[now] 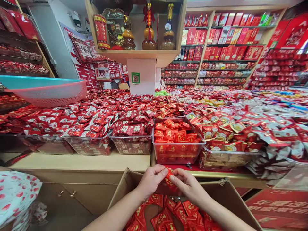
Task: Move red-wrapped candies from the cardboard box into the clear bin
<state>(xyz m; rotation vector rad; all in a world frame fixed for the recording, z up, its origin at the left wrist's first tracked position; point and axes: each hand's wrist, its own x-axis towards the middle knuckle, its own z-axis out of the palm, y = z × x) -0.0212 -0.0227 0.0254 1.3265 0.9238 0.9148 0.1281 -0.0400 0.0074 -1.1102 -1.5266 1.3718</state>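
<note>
Over an open cardboard box, my left hand and my right hand pinch a small red candy packet between them. Gold characters show on its front, and my fingers cover part of it. Inside the box lie many similar red packets. Just beyond my hands stands a clear plastic bin, its lower part filled with upright rows of red packets and looser ones on top.
More clear bins heaped with red and white sweets line the counter on both sides. A pink basket rests on the heap at left. A display cabinet hangs above. At lower left is a person's patterned clothing.
</note>
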